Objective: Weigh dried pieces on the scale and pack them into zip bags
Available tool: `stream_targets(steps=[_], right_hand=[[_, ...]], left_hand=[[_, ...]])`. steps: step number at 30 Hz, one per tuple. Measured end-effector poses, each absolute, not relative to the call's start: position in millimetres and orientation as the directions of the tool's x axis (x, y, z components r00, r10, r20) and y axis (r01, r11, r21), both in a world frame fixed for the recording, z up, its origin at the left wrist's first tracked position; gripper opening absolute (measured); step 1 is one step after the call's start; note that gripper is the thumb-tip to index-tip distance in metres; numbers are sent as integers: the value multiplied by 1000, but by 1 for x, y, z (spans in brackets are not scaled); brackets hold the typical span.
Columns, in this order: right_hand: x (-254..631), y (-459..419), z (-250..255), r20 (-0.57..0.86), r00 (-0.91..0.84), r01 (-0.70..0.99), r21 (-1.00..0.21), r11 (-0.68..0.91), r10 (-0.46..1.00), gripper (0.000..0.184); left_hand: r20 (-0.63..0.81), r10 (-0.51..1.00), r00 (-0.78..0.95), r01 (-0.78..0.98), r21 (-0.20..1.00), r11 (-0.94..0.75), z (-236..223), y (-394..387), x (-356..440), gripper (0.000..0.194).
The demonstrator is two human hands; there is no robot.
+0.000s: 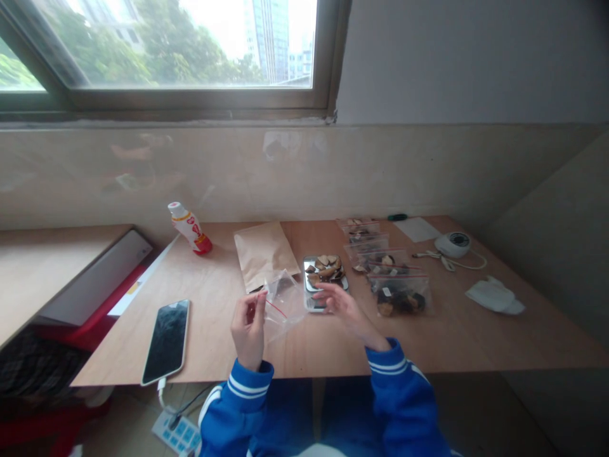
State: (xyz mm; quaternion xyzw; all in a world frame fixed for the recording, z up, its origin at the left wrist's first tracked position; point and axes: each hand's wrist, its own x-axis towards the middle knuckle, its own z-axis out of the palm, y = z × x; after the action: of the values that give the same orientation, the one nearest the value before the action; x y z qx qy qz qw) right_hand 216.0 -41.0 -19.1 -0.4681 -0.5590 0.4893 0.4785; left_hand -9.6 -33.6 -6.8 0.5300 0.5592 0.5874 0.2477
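Note:
Pinched in my left hand [250, 324] is the edge of a clear zip bag [285, 304] with a red seal line; no contents show in it. My right hand [340, 304] has its fingers apart and hovers over the near part of a small digital scale [311, 304], holding nothing. Dried brown slices, perhaps mushroom [327, 269], lie heaped on the scale's plate. Just behind the clear bag is a flat brown paper bag [266, 254]. Right of the scale, filled zip bags [399, 295] with dark and pale dried pieces lie in a row.
On the left are a phone [166, 343] on a charging cable and a drink bottle [191, 230]. A white dome camera [451, 245] with cable, a crumpled white mask or cloth [495, 296] and a paper sheet [417, 229] lie right. A power strip [177, 431] sits below the table edge.

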Motion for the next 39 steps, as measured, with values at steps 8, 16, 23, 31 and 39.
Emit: stream_targets(steps=[8, 16, 23, 31, 39], right_hand=[[249, 1, -43, 320, 53, 865, -488, 116, 946, 47], [251, 10, -65, 282, -51, 906, -390, 163, 958, 48], [255, 13, -68, 319, -47, 856, -476, 202, 947, 44], [254, 16, -62, 394, -29, 697, -651, 301, 919, 28], [258, 22, -65, 453, 53, 629, -708, 323, 890, 16]], left_hand=[[691, 694, -203, 696, 601, -394, -3, -9, -6, 21], [495, 862, -106, 527, 763, -373, -9, -6, 7, 19], [162, 922, -353, 297, 954, -54, -2, -21, 23, 42], [68, 913, -403, 281, 958, 52, -2, -25, 33, 39], [30, 915, -402, 321, 941, 110, -2, -24, 41, 29]])
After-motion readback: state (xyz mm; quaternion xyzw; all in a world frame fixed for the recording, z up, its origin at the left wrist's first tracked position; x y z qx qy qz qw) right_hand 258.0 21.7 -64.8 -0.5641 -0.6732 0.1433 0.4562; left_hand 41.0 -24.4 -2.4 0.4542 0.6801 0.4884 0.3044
